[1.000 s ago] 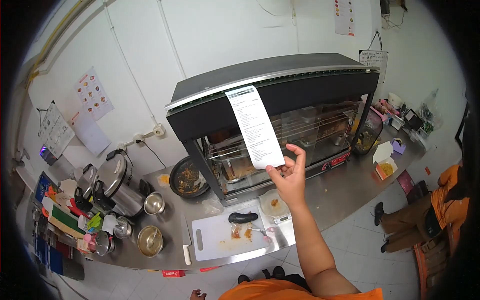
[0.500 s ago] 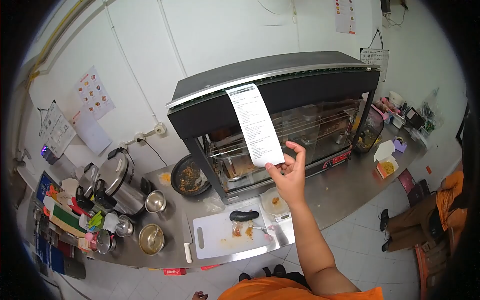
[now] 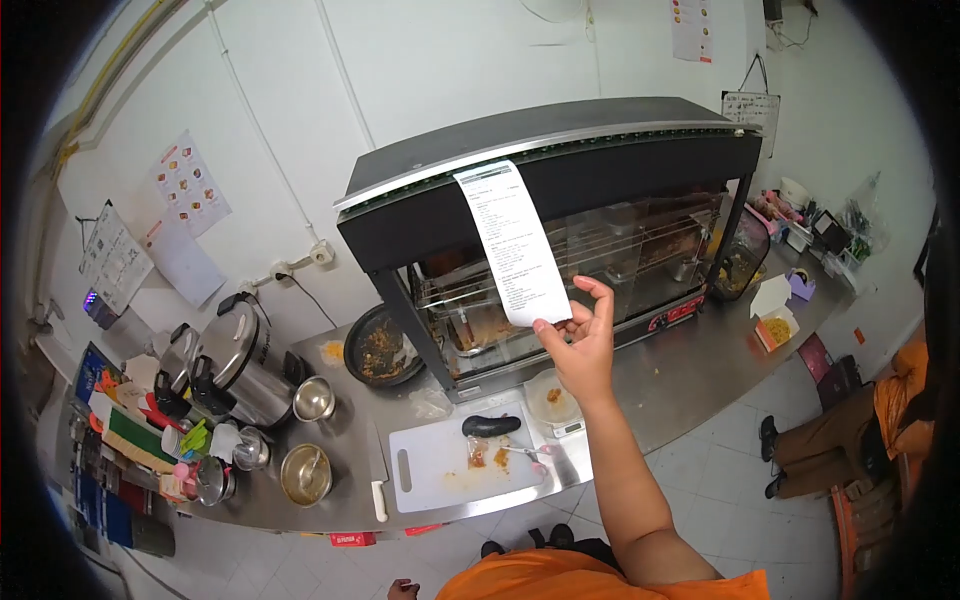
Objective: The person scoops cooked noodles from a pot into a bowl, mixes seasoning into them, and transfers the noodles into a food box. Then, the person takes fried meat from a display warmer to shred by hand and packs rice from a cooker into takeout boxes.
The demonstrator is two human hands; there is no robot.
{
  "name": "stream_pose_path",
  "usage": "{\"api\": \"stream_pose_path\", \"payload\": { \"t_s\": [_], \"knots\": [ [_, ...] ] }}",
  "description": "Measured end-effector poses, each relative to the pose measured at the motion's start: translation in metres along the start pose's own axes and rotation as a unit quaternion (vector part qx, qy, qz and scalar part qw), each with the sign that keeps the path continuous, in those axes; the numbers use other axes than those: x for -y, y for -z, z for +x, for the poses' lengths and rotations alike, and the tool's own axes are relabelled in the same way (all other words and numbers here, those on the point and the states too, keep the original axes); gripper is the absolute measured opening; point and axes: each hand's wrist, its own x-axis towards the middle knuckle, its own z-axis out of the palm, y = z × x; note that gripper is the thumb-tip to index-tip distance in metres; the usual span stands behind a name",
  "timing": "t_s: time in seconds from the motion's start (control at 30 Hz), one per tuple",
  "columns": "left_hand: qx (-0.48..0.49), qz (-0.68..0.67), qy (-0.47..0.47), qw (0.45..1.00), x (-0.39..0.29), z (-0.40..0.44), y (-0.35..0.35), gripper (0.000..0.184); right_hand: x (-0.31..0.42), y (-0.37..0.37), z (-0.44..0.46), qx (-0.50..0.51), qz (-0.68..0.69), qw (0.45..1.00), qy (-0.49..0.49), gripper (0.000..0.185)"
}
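Note:
A long printed paper receipt point(image 3: 513, 245) hangs before the dark front of the food warmer point(image 3: 560, 185), its top end at the metal rail. My right hand point(image 3: 585, 345) pinches the receipt's bottom edge between thumb and fingers, index finger raised and curved. Low at the frame's bottom edge, part of my left hand point(image 3: 403, 590) shows beside my orange shirt, its fingers loosely apart with nothing visible in them. Below the warmer lies a white cutting board point(image 3: 430, 480) with a black elongated object point(image 3: 491, 426), a small clear bag of food point(image 3: 477, 453) and scissors point(image 3: 528, 452).
A knife point(image 3: 379, 485) lies left of the board, a digital scale point(image 3: 570, 428) with a bowl right of it. Metal bowls point(image 3: 305, 474), a large pressure cooker point(image 3: 240, 360) and a dark pan point(image 3: 384, 378) stand leftward. An open food box point(image 3: 773, 325) sits right. Another person point(image 3: 830, 440) is at far right.
The view has shifted slightly. My right hand keeps its pinch on the receipt's lower end, and the receipt stays at the rail. Little of my left hand shows in either frame.

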Motion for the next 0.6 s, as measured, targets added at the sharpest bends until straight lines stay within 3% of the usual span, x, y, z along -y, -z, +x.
{"api": "stream_pose_path", "payload": {
  "t_s": [0.27, 0.33, 0.43, 0.6],
  "knots": [
    [0.062, -0.145, -0.019, 0.987, -0.013, -0.008, 0.008, 0.029, 0.000, 0.001, 0.000, -0.003, -0.004, 1.000, -0.005, 0.063],
    [0.006, -0.055, -0.092, 0.994, -0.020, -0.009, 0.006, 0.021, 0.000, 0.002, 0.001, -0.005, -0.007, 1.000, -0.010, 0.063],
    [-0.017, -0.129, -0.095, 0.987, -0.018, -0.011, 0.002, 0.014, -0.006, 0.005, 0.001, 0.008, 0.009, 0.999, -0.040, 0.069],
    [-0.061, -0.064, -0.018, 0.996, -0.054, -0.037, 0.017, 0.026, -0.034, -0.005, -0.023, -0.031, 0.097, 0.993, -0.062, 0.081]
  ]
}}
